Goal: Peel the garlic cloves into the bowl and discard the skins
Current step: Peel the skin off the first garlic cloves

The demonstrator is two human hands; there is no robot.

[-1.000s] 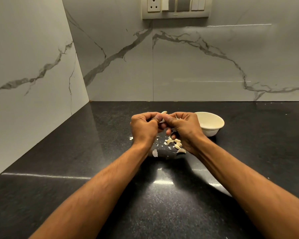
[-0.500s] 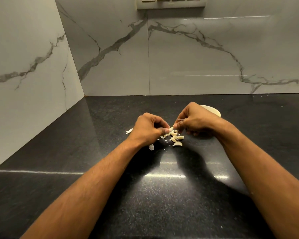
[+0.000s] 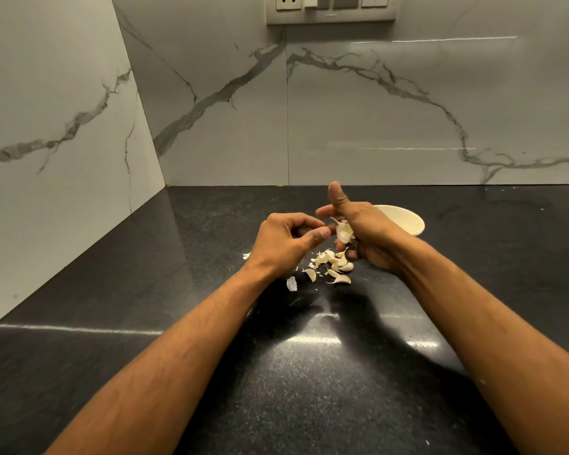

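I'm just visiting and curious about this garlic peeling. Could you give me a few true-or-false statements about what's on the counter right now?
1. The right hand holds a garlic clove in its fingers. True.
2. The white bowl sits left of the left hand. False: it sits behind the right hand.
3. Loose garlic cloves and skins lie on the black counter below the hands. True.
4. The pile of cloves lies inside the bowl. False: it lies on the counter.
5. The wall behind is marble-patterned tile. True.
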